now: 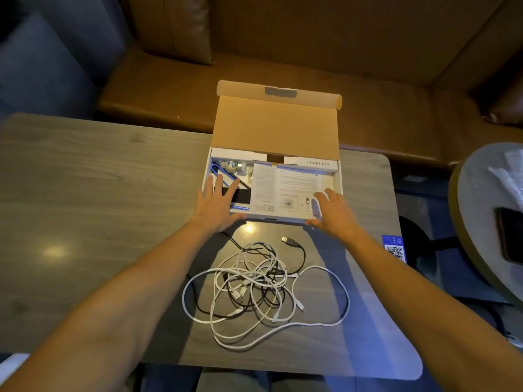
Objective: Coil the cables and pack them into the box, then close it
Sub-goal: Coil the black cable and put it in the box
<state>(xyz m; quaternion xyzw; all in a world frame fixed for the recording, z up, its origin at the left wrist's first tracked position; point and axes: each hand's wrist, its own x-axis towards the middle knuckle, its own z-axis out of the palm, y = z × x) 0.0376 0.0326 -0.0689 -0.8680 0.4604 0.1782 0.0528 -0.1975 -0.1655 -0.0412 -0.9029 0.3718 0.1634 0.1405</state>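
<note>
An open cardboard box (338, 176) lies at the table's far edge, its brown lid (276, 128) standing up behind it. Inside are an unfolded paper leaflet (285, 188), a black strap, a blue item and a roll of tape (232, 166). My left hand (216, 203) rests with straight fingers over the box's front left corner. My right hand (332, 212) lies with spread fingers on the front right edge, thumb against the front wall. A tangled heap of white and black cables (260, 287) sits on the table in front of the box, between my forearms.
The wooden table (85, 193) stretches to the left. A brown leather bench (254, 66) runs behind it. A QR-code sticker (394, 248) sits at the table's right edge. A round side table (486, 222) with a dark phone (510, 236) stands at the right.
</note>
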